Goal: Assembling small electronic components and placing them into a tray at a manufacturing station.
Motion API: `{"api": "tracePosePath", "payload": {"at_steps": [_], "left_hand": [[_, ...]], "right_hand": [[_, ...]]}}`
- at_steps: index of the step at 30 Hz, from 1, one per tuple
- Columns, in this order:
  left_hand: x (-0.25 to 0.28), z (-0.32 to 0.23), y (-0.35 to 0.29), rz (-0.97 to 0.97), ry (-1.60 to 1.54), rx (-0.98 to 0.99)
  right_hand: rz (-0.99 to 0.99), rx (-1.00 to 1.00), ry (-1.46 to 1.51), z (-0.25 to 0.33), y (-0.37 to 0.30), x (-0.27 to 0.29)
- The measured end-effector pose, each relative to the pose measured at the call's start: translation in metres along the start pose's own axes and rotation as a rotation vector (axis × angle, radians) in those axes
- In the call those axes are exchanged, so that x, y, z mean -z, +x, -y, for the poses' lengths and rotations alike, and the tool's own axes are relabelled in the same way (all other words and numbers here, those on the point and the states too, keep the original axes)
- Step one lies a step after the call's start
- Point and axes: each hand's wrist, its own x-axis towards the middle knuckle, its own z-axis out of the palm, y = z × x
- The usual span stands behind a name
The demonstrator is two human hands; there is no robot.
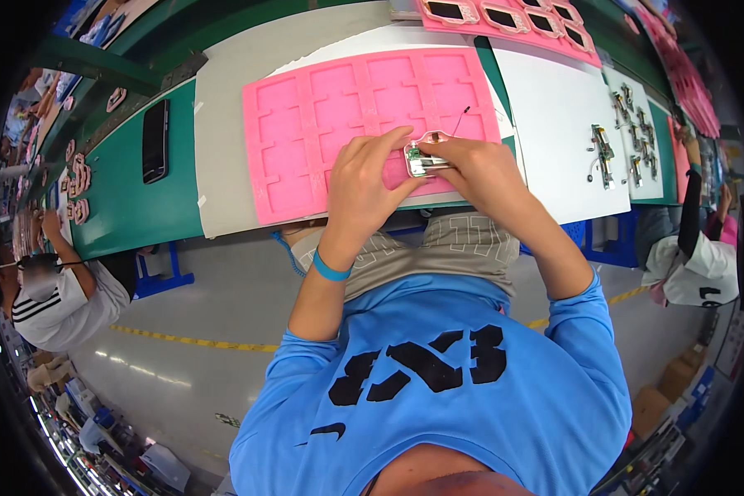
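Both hands meet over the near right part of a pink foam tray with rows of square recesses. Between them is a small pink-rimmed plastic housing with a green circuit board and a silvery part inside. My left hand grips the housing's left edge between thumb and fingers. From the right, my right hand pinches it, with thumb and index finger pressed at the board. A thin dark wire with a black tip sticks up from the housing's far side. The fingers hide part of the housing.
A black phone lies on the green mat at left, past which are several pink housings. At far right, another pink tray holds housings with dark screens. Circuit board assemblies lie on white sheets at right. Co-workers sit on both sides.
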Motion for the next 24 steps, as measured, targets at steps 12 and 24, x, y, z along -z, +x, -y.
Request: {"api": "tracePosePath", "payload": {"at_steps": [12, 24], "left_hand": [[-0.005, -0.003, -0.004, -0.034, -0.020, -0.016], [0.094, 0.022, 0.071, 0.007, -0.315, 0.317]], "right_hand": [[0.070, -0.053, 0.156, -0.004, 0.011, 0.013], [-0.163, -0.218, 0.282, -0.035, -0.045, 0.007]]}}
